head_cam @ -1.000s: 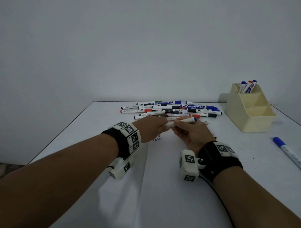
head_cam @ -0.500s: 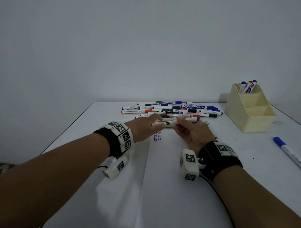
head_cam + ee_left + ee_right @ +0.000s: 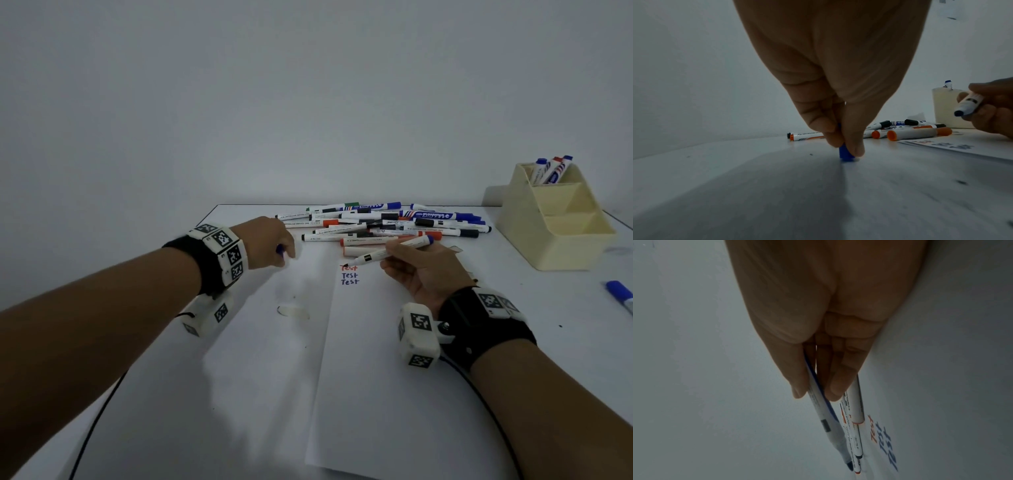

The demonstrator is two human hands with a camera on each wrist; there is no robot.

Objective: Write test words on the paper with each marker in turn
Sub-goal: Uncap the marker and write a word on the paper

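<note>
My right hand (image 3: 416, 270) holds an uncapped blue marker (image 3: 390, 251), its dark tip pointing left just above the top line of writing. The white paper (image 3: 383, 359) bears three "Test" words (image 3: 350, 275), one red and two blue. In the right wrist view the marker (image 3: 824, 407) runs out between thumb and fingers. My left hand (image 3: 274, 245) pinches the marker's blue cap (image 3: 845, 153) and stands it on the table left of the paper. A pile of markers (image 3: 383, 224) lies behind the paper.
A cream desk organizer (image 3: 555, 219) at the back right holds three markers (image 3: 551, 169) in its rear slot. A blue-capped marker (image 3: 621, 296) lies alone at the right edge. The white table (image 3: 239, 359) carries a smudge (image 3: 293, 311) left of the paper.
My hands have pulled apart: the left hand took the blue cap off and moved it left down to the table. The right hand swung the bared tip toward the writing.
</note>
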